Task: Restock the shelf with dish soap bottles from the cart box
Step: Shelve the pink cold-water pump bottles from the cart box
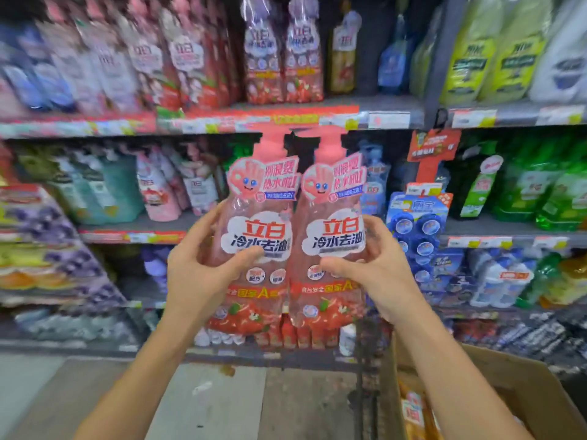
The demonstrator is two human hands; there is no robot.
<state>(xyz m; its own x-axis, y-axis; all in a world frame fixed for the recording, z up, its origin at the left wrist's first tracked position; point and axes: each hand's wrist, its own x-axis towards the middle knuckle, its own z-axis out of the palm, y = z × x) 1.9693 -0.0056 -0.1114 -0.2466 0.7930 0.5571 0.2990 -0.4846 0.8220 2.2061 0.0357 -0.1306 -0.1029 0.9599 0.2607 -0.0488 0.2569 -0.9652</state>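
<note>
Two clear plastic pump bottles, pink-topped, glossy labels, held upright and touching side by side before the shelf (286, 117). Left hand (203, 265) grasps the left bottle (254, 236); right hand (378, 265) grasps the right bottle (330, 236). Corrugated cardboard box (508, 382) at lower right, more bottles inside. Background blurred.

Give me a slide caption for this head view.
Left hand and right hand each hold a pink dish soap bottle before stocked shelves.

I see two pink pump bottles (287, 236) with white cloud labels, red lettering and strawberry print, against green bottles (536, 192).
</note>
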